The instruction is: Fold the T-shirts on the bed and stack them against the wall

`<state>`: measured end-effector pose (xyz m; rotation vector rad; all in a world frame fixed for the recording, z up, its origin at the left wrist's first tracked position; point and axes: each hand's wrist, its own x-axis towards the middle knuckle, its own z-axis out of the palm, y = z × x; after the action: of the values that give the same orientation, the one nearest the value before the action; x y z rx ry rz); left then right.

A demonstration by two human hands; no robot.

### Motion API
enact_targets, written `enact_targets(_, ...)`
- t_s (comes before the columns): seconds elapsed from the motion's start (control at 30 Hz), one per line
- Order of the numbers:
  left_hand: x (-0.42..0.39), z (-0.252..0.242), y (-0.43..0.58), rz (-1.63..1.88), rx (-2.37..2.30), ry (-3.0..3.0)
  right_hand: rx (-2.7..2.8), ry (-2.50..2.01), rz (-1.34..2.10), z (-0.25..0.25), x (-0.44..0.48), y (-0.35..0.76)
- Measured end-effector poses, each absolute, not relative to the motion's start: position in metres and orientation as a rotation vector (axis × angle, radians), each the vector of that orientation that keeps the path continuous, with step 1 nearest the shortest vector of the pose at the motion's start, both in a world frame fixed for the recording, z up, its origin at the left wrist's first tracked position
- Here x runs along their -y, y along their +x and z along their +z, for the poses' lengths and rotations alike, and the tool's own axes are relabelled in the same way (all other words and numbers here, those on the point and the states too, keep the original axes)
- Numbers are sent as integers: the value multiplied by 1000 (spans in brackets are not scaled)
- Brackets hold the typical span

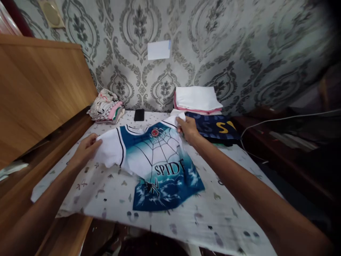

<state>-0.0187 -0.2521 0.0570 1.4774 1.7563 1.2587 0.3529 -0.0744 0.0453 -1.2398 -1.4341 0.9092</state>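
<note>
A blue and white T-shirt [165, 149] with a spider-web print and dark lettering is spread at a tilt over the table, its collar toward the wall and its hem toward me. My left hand [89, 145] pinches the end of one white sleeve. At the other side my right hand [188, 128] grips the opposite white sleeve near its end. The shirt's upper part looks slightly lifted between both hands, while its lower part lies on the printed cloth [112, 199] covering the table.
A pile of folded clothes [106, 106] sits at the back left, with a black phone [139, 115] beside it. Behind my right hand are folded white cloths [197, 97] and a dark blue folded garment [215, 126]. A wooden panel [45, 89] borders the left; a white cable [287, 117] runs at right.
</note>
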Motion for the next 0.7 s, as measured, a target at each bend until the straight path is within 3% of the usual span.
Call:
enact_targets(0.1, 251, 51, -39, 1339, -1860, 1287, 1402, -1210, 957, 48, 43, 320)
enact_targets(0.3, 238, 6, -75, 1157, -2110, 1241, 1491, -1336, 962, 7, 55, 300)
enact_targets(0.43, 252, 4, -65, 1002, -2370, 1662, 1925, -1529, 626, -18, 101, 332)
enact_targets(0.5, 269, 14, -37, 906, -2178, 2053, 2139, -1654, 358, -24, 124, 351)
enact_targets(0.57, 289, 23, 1, 720, -1659, 2344, 2224, -1744, 198, -27, 143, 366)
enact_targets(0.63, 307, 26, 41, 452, -1197, 2523, 2253, -1785, 164, -27, 157, 376)
enact_targets(0.7, 319, 22, 72, 287, -1019, 2661, 2258, -1773, 225, -26, 166, 380)
